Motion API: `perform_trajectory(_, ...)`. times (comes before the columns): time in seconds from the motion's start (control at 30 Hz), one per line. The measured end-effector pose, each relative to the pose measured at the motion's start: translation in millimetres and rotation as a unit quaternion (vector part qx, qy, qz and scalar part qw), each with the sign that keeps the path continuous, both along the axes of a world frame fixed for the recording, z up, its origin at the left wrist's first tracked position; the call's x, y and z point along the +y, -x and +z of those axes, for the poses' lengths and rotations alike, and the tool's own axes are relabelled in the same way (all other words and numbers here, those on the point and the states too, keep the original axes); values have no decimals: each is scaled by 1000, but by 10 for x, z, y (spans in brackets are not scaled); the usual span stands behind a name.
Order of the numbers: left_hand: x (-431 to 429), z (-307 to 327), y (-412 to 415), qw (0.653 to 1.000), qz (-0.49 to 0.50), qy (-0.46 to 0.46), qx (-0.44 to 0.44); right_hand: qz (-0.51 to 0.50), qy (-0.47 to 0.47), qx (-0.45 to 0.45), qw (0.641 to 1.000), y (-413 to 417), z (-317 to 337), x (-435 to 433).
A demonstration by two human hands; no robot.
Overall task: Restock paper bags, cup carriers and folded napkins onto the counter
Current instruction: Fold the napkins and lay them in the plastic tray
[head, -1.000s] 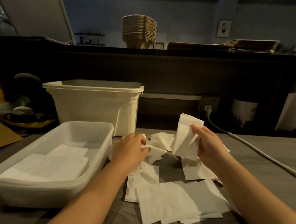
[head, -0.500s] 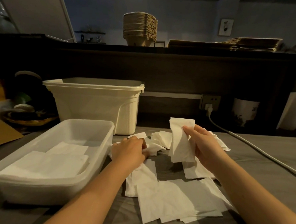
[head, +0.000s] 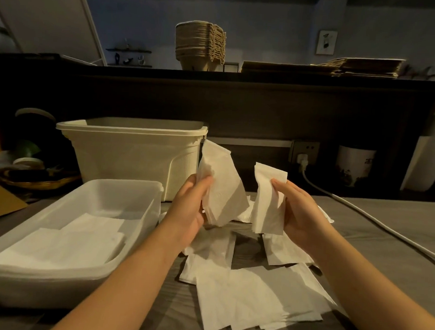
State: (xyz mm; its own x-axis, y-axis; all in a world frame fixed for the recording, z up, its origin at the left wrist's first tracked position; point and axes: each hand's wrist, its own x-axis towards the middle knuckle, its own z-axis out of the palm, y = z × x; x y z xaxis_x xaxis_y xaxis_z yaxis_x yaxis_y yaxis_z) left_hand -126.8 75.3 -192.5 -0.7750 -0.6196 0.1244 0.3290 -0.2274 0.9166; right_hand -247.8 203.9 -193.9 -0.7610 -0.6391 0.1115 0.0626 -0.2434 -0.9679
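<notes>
Napkins [head: 244, 300] lie loose on the grey tabletop [head: 383, 249], with more stacked flat in the clear tub [head: 41, 289] at left. Above the pile, the left hand [head: 187, 208] grips a folded bunch [head: 222, 190] and the right hand [head: 302, 214] pinches a folded napkin [head: 268, 200]. Cup carriers [head: 200, 48] and paper bags [head: 355, 67] sit on the dark counter [head: 241, 77] behind

White napkins [head: 242, 295], cream ribbed bin [head: 136, 158], brown cup carriers [head: 200, 46], grey table [head: 384, 224].

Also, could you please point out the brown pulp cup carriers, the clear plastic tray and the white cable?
brown pulp cup carriers [head: 200, 46]: head view, stack's middle.
clear plastic tray [head: 122, 183]: head view, far rim.
white cable [head: 360, 210]: head view, mid-length stretch.
</notes>
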Motion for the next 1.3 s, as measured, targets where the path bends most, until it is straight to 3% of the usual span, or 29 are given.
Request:
perform_trajectory(0.07, 21, -13, -2, 998, -38, -56, 4, -1, 4, -11, 1000, -7, 9, 5)
perform_trajectory(0.2, 44, -130, 31, 993, -77, -83, -32, 21, 2, -8, 1000, -15, 10, 2)
perform_trajectory(0.43, 82, -223, 76, 988, -104, -86, -79, 70, 5, 106, 992, -114, 6, -33)
perform_trajectory(0.6, 151, -242, 96, 985, -139, -74, -75, -25, -32, 172, 984, -156, -108, -141)
perform_trajectory(0.73, 140, -264, 108, 982, -155, -85, -59, -70, -97, 174, 977, -116, -140, -194)
perform_trajectory(1.13, 140, -291, 149, 988, -136, 5, -71, -69, -202, 162, 963, -61, -171, -188)
perform_trajectory(1.3, 103, -305, 148, 991, -119, 19, -64, -76, -182, 173, 965, -69, -148, -174)
